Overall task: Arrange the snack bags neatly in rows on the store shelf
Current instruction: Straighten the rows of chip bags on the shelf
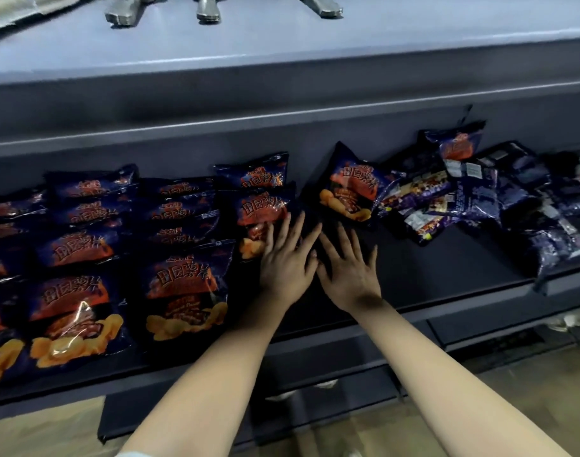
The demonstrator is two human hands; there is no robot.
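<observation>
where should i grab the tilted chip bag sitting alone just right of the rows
Probably by its lower edge, coming from the front with the right hand. The chip bag leans back with its top corner against the shelf wall; its bottom edge faces you, with bare shelf in front and the loose pile crowding its right.

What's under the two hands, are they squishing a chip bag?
Mostly bare dark shelf. The right hand lies flat on it, holding nothing. The left hand has fingertips on the edge of a chip bag. What sits directly beneath the palms is covered.
</observation>
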